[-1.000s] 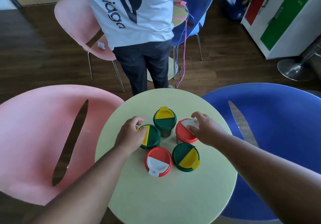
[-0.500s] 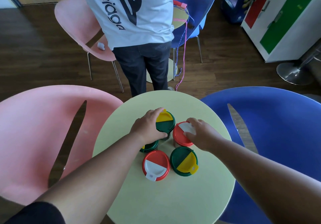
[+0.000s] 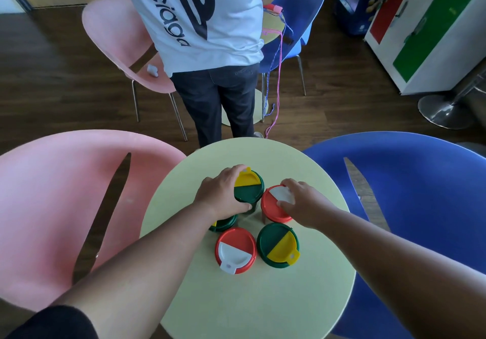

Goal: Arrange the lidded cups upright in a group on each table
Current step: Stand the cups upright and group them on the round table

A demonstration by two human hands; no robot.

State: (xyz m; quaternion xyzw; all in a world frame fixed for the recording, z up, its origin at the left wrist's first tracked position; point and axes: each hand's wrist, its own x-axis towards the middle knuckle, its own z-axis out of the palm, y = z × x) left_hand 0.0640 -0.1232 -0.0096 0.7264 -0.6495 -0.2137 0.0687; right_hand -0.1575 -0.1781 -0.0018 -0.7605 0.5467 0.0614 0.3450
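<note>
Bench: pale yellow-green, plain. Far cup lid: dark green, yellow flap. Right far lid: red, white flap. Near left lid: red, white flap. Near right lid: dark green, yellow flap. Chair at left: pink. Chair at right: blue. Floor: dark brown wood. Standing person's shirt: white, dark lettering; trousers: dark navy.

A large pink moulded plastic chair was seen at the left and a large blue moulded plastic chair at the right. Further back, a person in a white printed T-shirt and dark trousers was seen from behind, flanked by a smaller pink metal-legged chair and a smaller blue one. A white cabinet with red and green panels stood on the dark wooden floor.
</note>
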